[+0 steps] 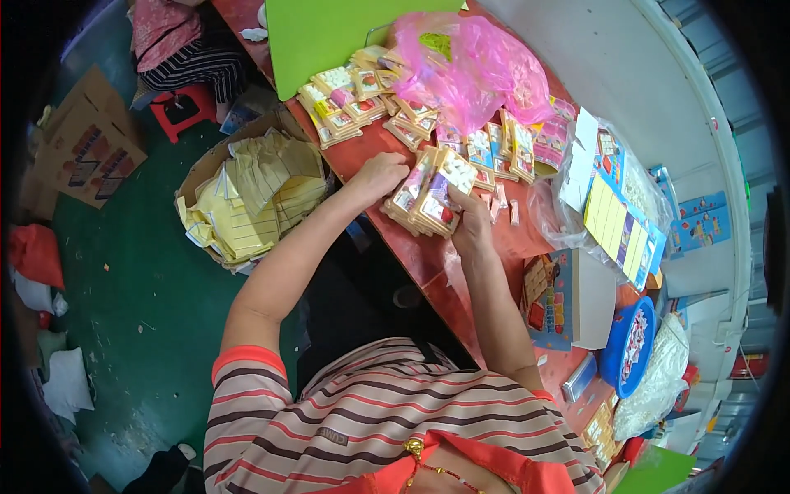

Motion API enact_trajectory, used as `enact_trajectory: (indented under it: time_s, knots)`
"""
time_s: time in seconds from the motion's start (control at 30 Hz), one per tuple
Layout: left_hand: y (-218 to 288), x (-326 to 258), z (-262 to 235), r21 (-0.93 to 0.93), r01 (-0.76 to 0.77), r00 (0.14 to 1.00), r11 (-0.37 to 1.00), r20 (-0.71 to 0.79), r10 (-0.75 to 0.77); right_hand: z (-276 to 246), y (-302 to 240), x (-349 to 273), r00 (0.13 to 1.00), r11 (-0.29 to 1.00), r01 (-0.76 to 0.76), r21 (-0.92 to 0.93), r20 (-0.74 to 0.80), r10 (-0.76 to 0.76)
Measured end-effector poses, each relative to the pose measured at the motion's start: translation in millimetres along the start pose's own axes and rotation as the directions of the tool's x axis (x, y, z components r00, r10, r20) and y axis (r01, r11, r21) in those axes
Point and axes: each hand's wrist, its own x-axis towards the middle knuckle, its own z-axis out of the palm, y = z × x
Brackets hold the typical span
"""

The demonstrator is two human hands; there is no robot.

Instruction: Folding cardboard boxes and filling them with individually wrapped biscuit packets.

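A stack of small flat packs (429,193), cream-edged with printed faces, sits at the near edge of the red table. My right hand (473,224) grips its right side, with the thumb on top and the other fingers out of sight. At the stack's left side is my left hand (383,175), its fingers curled and pressed together; whether they pinch anything is hidden. More of the same packs (341,97) lie in a loose heap just beyond, and several stand in a row (498,148) to the right. Small pink-white sachets (504,202) are scattered beside my right hand.
Pink plastic bags (473,62) cover part of the heap. On the right are a clear bag (564,202), a printed carton (568,296) and a blue basin (629,346) of sachets. A cardboard box of yellow sheets (247,198) stands left; beyond, a person (185,49) sits by a red stool (183,115).
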Motion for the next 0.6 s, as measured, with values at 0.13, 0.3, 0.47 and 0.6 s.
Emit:
enact_trajectory:
  time_s: [0.13, 0.3, 0.47, 0.6]
  knots:
    - [14, -4, 5, -0.079, 0.121, 0.972, 0.990, 0.213, -0.102, -25, -9, 8, 0.995, 0.996, -0.064, -0.065, 0.073, 0.068]
    - [14, -9, 27, 0.066, 0.202, 0.963, 0.977, 0.167, -0.211, -10, -8, -7, 0.993, 0.997, -0.037, -0.070, 0.113, 0.045]
    - [48, -37, 32, -0.028, 0.241, 0.970, 0.970, -0.016, -0.242, -20, -12, -18, 0.986, 0.999, 0.010, -0.037, 0.165, -0.004]
    - [67, -72, 54, -0.074, -0.048, 0.966, 0.996, -0.255, 0.028, -25, -17, -40, 0.951, 0.972, 0.219, -0.081, 0.241, -0.194]
